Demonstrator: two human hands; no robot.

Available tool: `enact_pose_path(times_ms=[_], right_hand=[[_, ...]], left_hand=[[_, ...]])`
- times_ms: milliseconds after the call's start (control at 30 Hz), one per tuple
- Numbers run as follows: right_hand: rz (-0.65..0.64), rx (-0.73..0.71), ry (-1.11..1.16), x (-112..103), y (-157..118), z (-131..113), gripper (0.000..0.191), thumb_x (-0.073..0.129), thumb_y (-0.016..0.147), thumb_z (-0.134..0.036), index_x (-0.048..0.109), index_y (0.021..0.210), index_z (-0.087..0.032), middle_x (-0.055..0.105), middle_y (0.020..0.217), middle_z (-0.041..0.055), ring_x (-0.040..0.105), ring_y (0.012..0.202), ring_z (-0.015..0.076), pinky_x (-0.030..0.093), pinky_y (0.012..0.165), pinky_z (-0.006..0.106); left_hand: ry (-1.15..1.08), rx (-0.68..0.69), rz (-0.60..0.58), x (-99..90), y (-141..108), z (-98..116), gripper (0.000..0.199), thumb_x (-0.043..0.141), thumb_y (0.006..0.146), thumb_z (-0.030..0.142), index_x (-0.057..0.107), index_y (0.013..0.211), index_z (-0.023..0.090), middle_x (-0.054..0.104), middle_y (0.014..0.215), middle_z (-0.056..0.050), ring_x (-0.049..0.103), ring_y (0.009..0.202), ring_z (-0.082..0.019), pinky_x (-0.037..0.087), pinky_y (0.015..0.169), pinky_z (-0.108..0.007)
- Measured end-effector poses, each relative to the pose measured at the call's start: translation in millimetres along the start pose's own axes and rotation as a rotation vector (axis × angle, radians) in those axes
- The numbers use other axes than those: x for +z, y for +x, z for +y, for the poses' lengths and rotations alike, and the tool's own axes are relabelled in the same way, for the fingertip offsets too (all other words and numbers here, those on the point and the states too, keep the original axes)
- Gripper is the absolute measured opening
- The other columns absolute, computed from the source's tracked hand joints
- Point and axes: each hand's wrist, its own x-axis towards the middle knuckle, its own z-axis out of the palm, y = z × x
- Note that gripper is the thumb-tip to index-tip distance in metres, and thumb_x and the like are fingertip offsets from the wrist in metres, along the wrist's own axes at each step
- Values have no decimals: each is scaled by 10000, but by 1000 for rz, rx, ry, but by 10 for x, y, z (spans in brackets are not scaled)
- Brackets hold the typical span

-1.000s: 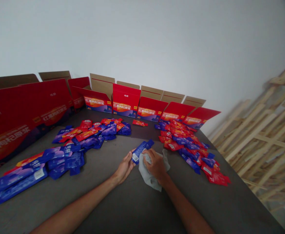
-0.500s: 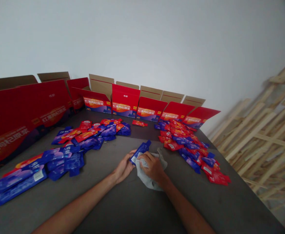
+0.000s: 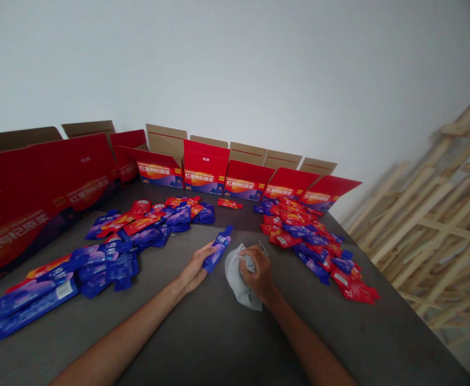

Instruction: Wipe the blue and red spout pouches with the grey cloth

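Blue and glossy, a slim sachet slants forward and to the right out of my left hand, with its white-lettered face showing. That hand is closed on the sachet's lower end, thumb on top and the other fingers mostly hidden; the narrow tip sticks out free beyond my grip. I cannot tell whether the sachet clears the counter or brushes it.

Just to the right of the sachet, with a small gap between, my right hand is curled around a crumpled grey cloth. Most of the cloth bulges out on the left of those fingers and droops toward me.

Left of my left hand spreads a loose heap of blue and red sachets, running from well forward back toward me. Nearest on that side lies a long blue packet with a white barcode patch. To the right of my right hand is a second mixed heap. Straight ahead of both hands, a single red sachet lies alone.

Beyond it stands a row of open red cartons, continuing around to my left. Far to the right of my right hand are pale wooden frames.
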Motion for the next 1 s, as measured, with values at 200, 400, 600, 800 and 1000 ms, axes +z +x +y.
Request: enact_pose_path(times_ms=[200, 400, 600, 800, 1000], right_hand=[[-134, -26, -67, 71, -4, -50, 145, 530, 890, -192, 622, 1001, -208, 630, 936, 51, 637, 873, 177, 516, 767, 288], [-311, 21, -127, 185, -18, -106, 160, 546, 898, -190, 610, 1040, -227, 637, 1004, 23, 649, 874, 184, 516, 724, 269], [-443, -16, -149, 235, -74, -149, 251, 607, 851, -153, 599, 1075, -264, 640, 1046, 7, 658, 884, 187, 514, 713, 264], [-229, 135, -199, 110, 19, -27, 181, 538, 900, -169, 606, 1056, -231, 637, 1025, 30, 650, 910, 180, 495, 782, 264], [-130, 187, -238, 7, 88, 112, 166, 512, 911, -181, 603, 1048, -208, 628, 1008, 45, 647, 893, 180, 490, 801, 277]], left_hand=[[-67, -11, -58, 13, 5, -17, 440, 601, 868, 126, 601, 1307, 145, 730, 1152, -100, 696, 980, -179, 505, 923, -263], [-53, -15, -140, 2, -16, -70, 424, 597, 891, 152, 594, 1315, 140, 720, 1166, -113, 689, 994, -183, 493, 928, -265], [-58, -2, -142, -4, -8, -77, 419, 592, 888, 143, 601, 1307, 123, 723, 1154, -119, 692, 975, -180, 492, 915, -260], [-29, -61, -169, 29, -52, -82, 396, 619, 884, 166, 628, 1276, 112, 725, 1158, -126, 690, 991, -188, 479, 950, -276], [-31, -105, -229, 69, -100, -123, 391, 627, 879, 151, 642, 1270, 138, 703, 1217, -124, 673, 1054, -190, 425, 1023, -293]])
